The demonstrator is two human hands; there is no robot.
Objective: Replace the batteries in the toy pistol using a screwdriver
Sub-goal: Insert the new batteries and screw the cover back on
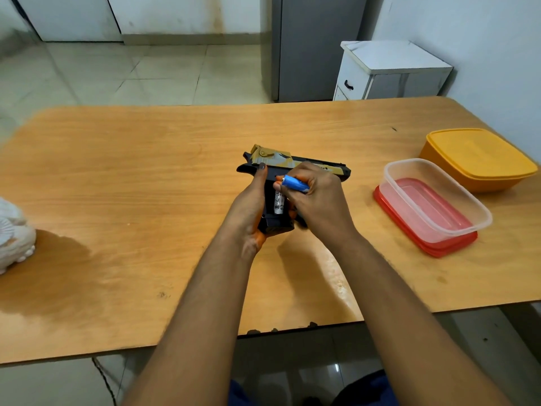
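Note:
A black and gold toy pistol (272,159) lies on its side at the middle of the wooden table (146,177), grip pointing toward me. My left hand (248,209) clasps the grip, thumb up along its left side. The grip's compartment is uncovered and a white battery (279,204) sits inside it. My right hand (314,200) pinches a blue battery (294,183) just above the compartment, lying crosswise over the grip. No screwdriver is visible.
A clear plastic container on a red lid (430,203) stands to the right of the pistol. An orange lidded container (477,159) is behind it near the wall. A white object (14,232) rests at the table's left edge. A white cabinet (389,71) stands beyond the table.

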